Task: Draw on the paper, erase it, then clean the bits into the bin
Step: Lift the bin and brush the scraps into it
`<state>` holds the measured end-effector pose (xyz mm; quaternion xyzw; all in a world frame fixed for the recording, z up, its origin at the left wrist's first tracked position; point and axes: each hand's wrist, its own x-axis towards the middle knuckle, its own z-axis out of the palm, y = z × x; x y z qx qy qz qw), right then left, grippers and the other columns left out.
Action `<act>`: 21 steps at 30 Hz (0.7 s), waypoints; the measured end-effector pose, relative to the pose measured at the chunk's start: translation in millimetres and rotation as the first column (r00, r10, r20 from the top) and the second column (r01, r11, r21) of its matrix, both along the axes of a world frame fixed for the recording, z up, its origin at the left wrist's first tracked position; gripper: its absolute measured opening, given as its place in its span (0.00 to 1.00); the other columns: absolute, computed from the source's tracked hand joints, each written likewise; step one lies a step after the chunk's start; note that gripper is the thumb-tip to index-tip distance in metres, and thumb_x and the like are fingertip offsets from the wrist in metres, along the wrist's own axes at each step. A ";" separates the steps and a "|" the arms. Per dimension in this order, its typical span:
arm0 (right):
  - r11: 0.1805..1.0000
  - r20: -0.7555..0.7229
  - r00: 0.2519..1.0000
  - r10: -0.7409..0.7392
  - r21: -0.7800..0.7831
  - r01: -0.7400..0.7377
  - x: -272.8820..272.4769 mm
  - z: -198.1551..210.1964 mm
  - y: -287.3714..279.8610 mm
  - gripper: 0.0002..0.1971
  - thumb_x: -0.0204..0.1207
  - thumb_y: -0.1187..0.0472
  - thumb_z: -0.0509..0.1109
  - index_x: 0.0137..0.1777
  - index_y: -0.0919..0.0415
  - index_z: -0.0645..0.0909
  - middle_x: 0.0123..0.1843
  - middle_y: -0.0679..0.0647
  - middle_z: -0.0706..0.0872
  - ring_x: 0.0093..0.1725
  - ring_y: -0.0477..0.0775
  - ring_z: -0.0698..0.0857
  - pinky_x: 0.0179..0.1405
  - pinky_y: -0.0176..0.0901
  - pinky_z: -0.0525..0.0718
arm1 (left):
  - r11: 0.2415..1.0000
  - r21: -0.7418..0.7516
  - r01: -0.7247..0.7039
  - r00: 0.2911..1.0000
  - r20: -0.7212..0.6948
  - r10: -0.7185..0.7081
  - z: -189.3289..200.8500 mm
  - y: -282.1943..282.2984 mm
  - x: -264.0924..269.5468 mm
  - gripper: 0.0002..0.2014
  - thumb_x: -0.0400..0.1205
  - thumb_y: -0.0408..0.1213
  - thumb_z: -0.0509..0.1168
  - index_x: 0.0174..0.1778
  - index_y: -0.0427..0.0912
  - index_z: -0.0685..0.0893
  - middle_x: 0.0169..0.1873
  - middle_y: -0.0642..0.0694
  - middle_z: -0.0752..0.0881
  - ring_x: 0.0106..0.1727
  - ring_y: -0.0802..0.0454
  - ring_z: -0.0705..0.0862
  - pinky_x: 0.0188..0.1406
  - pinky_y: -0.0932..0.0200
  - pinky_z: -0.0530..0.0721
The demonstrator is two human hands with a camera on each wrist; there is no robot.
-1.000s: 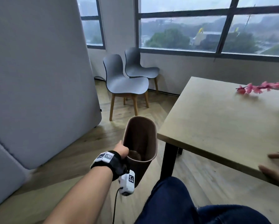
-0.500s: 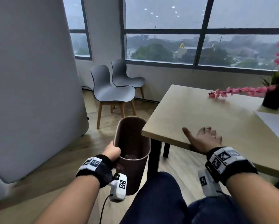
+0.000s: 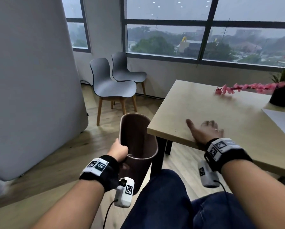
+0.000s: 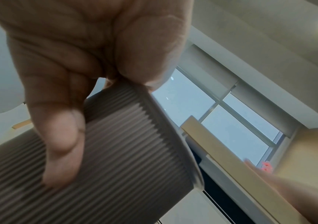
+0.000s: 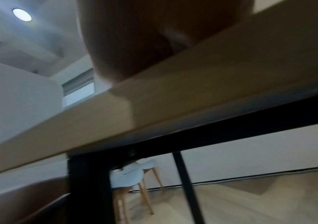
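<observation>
My left hand (image 3: 120, 150) grips the near rim of a brown ribbed bin (image 3: 138, 139), thumb inside and fingers outside, holding it just left of the table's near left corner. In the left wrist view the fingers (image 4: 62, 144) press on the bin's ribbed wall (image 4: 125, 151). My right hand (image 3: 204, 131) lies flat and open, palm down, on the light wooden table (image 3: 204, 103) near its front edge. The white paper (image 3: 282, 121) shows only as a corner at the far right. In the right wrist view the table's edge (image 5: 154, 106) fills the frame, with the palm above it.
A black pot (image 3: 280, 98) with a pink flower branch (image 3: 244, 87) stands at the table's back right. Two grey chairs (image 3: 112, 83) stand by the window wall. A grey partition (image 3: 31, 80) stands to the left. My blue-trousered legs (image 3: 171, 200) are below the table's edge.
My right hand has come from the table's front edge at the right further left towards the bin and lies flat on the top. The left hand keeps holding the bin beside the corner.
</observation>
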<state>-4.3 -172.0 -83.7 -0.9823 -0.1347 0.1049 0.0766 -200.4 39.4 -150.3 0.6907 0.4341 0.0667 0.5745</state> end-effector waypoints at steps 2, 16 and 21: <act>0.983 0.038 0.982 0.184 -0.014 -0.183 -16.8 -2.7 31.0 0.53 0.74 0.24 0.35 0.86 0.66 0.46 0.88 0.60 0.46 0.87 0.57 0.45 0.83 0.61 0.46 | 1.000 -0.001 0.004 1.000 -0.002 -0.004 0.3 -0.7 0.5 0.19 0.74 0.27 0.48 0.59 0.47 0.67 0.49 0.32 0.85 0.19 0.37 0.84 0.13 0.53 0.82; 0.995 0.062 0.994 0.086 0.050 -0.089 -21.4 -5.9 21.7 0.49 0.78 0.27 0.35 0.85 0.68 0.50 0.87 0.64 0.50 0.86 0.63 0.50 0.83 0.60 0.48 | 0.998 0.053 -0.013 1.000 -0.020 0.015 -3.1 0.3 0.3 0.19 0.75 0.25 0.49 0.60 0.45 0.67 0.42 0.34 0.83 0.16 0.39 0.82 0.17 0.49 0.85; 0.670 -0.068 0.718 0.693 0.426 -0.607 -96.8 3.3 62.2 0.31 0.86 0.41 0.47 0.84 0.59 0.62 0.86 0.53 0.60 0.85 0.48 0.56 0.83 0.41 0.50 | 0.999 0.048 -0.019 1.000 0.000 0.019 0.7 -2.3 -1.3 0.18 0.75 0.25 0.49 0.59 0.45 0.68 0.41 0.35 0.82 0.16 0.41 0.82 0.13 0.54 0.82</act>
